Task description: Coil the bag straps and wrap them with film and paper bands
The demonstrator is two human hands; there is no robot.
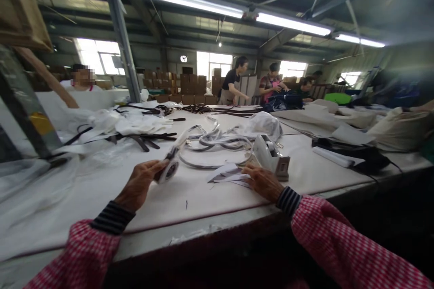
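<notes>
My left hand [140,183] is closed on the end of a dark belt [172,152]. A round, pale-rimmed piece [168,170] hangs at its fingertips; its kind is unclear. Clear plastic seems to cover the belt's far part, which runs toward coiled grey belts [213,144] on the table. My right hand [262,181] has its fingers pressed on a small bunch of white paper slips [228,173] just above the tabletop. Right behind that hand stands a white tape dispenser [266,151].
Dark straps [145,140] and white wrapping [111,122] lie on the table's left. A plastic bag [264,124] sits behind the dispenser. To the right are a white roll [332,156], black cloth [369,156] and a beige sack [403,128]. Several people work farther back, and a metal post [124,40] rises at left.
</notes>
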